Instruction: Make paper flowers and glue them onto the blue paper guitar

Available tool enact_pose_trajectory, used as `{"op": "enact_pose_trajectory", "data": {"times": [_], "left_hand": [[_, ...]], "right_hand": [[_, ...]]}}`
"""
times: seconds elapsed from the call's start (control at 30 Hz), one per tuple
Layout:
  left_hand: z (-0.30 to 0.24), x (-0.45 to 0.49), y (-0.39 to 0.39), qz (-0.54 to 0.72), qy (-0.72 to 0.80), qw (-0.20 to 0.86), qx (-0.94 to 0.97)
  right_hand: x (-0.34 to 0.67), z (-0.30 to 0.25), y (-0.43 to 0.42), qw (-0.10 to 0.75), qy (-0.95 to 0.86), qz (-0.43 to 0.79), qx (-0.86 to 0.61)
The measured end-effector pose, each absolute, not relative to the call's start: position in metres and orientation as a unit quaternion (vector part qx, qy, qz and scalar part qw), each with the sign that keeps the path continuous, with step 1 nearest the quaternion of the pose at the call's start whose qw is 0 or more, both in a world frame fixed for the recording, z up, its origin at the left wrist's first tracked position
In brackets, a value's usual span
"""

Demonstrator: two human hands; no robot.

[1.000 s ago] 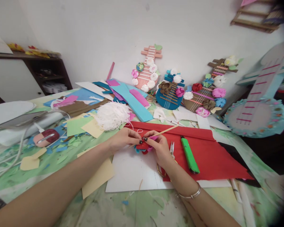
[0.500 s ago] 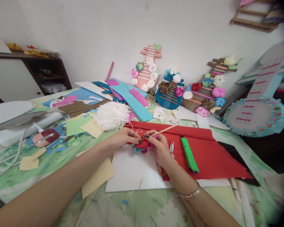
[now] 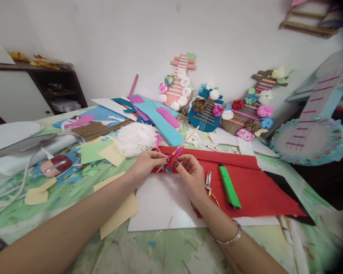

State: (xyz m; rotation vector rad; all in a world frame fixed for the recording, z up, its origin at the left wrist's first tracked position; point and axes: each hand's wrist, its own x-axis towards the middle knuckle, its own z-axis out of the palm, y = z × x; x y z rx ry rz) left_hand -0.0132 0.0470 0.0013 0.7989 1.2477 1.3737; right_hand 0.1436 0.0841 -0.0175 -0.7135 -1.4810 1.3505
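Note:
Between both hands is a small crepe paper flower (image 3: 171,163) in red, with some pink and blue, and a thin wooden stick (image 3: 190,137) slants up to the right out of it. My left hand (image 3: 147,166) pinches its left side between thumb and fingers. My right hand (image 3: 191,173) grips the right side, fingers curled and thumb pressed on the red paper. Fingers cover much of the flower. Close to my right wrist lie gold-handled scissors (image 3: 208,182), on a large red crepe paper sheet (image 3: 263,192). A green utility knife (image 3: 230,187) rests on that sheet.
White yarn (image 3: 137,139) is heaped behind my left hand. A white board (image 3: 157,213) lies under the hands. Paper scraps and a cream sheet (image 3: 118,215) are at left. Flower-decorated paper instruments (image 3: 205,118) lean against the wall; a phone (image 3: 25,144) is far left.
Both hands have risen slightly with the flower. The stick has turned from nearly level to a steeper slant, and pink paper now shows above the red.

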Motion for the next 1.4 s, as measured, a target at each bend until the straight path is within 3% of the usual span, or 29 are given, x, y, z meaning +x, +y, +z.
{"op": "enact_pose_trajectory", "data": {"times": [0.4, 0.8, 1.17, 1.4], "left_hand": [[0.0055, -0.0108, 0.0454, 0.545, 0.560, 0.468, 0.414], [0.0102, -0.0164, 0.0463, 0.537, 0.524, 0.577, 0.323], [0.0035, -0.0157, 0.0462, 0.529, 0.538, 0.510, 0.413], [0.0056, -0.0159, 0.0457, 0.527, 0.531, 0.526, 0.405]], "right_hand": [[0.1460, -0.0166, 0.0843, 0.418, -0.619, 0.568, -0.346], [0.1495, -0.0150, 0.0877, 0.419, -0.608, 0.617, -0.272], [0.1485, -0.0145, 0.0861, 0.378, -0.642, 0.572, -0.343], [0.1497, -0.0155, 0.0878, 0.380, -0.644, 0.575, -0.332]]}}
